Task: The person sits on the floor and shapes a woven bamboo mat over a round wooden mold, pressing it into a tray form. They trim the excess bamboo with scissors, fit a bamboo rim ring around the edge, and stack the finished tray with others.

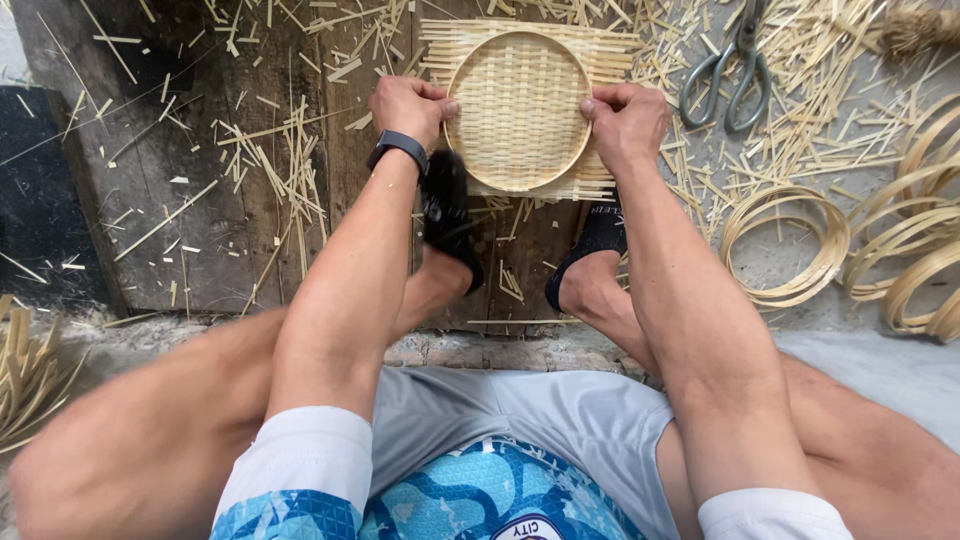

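Observation:
A square woven bamboo mat (pixel 520 105) lies on a wooden board (pixel 200 200), with a round bamboo hoop (pixel 452 90) pressed into it so it dishes into a shallow bowl. My left hand (pixel 408 105) grips the hoop's left rim; a black watch sits on that wrist. My right hand (pixel 628 120) grips the right rim. My two feet in black socks (pixel 450 215) rest just below the mat's near edge.
Large metal scissors (pixel 728 70) lie to the right of the mat. Several coiled bamboo hoops (pixel 790 250) are stacked on the concrete at the right. Loose bamboo strips and offcuts (pixel 290 160) litter the board and floor. More strips lie at the far left (pixel 25 370).

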